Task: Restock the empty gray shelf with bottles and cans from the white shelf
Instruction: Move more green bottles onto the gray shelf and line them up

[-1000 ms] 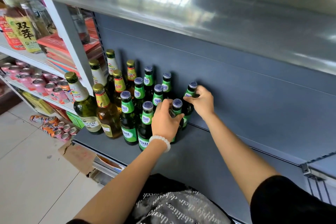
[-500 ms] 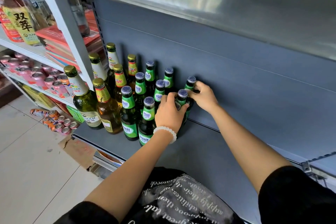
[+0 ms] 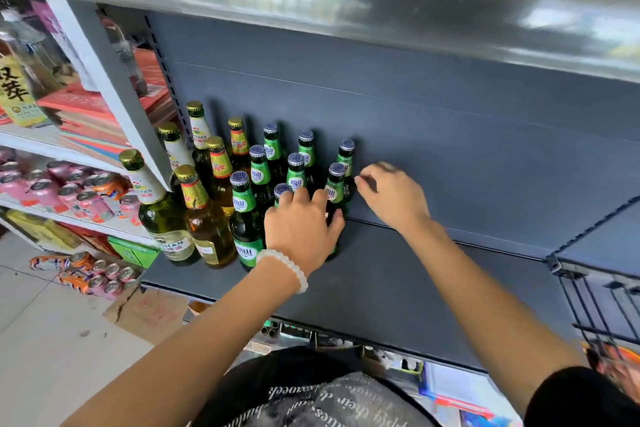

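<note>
On the gray shelf (image 3: pixel 398 274), toward its far left, our green bottles (image 3: pixel 296 173) stand upright in tight rows, caps up, long axes vertical, labels mostly facing us. We pack them close, we judge, so more stock fits to the right. Our left hand (image 3: pixel 301 225) wraps loosely around the nearest bottle (image 3: pixel 334 191) in the right-hand column, probably steadying it into line. Our right hand (image 3: pixel 391 194) hangs blurred just right of that column, fingers curled, holding nothing we can see. Left of these stand taller gold-capped bottles (image 3: pixel 204 218), then the white shelf (image 3: pixel 52 146) with pink cans (image 3: pixel 45 191).
</note>
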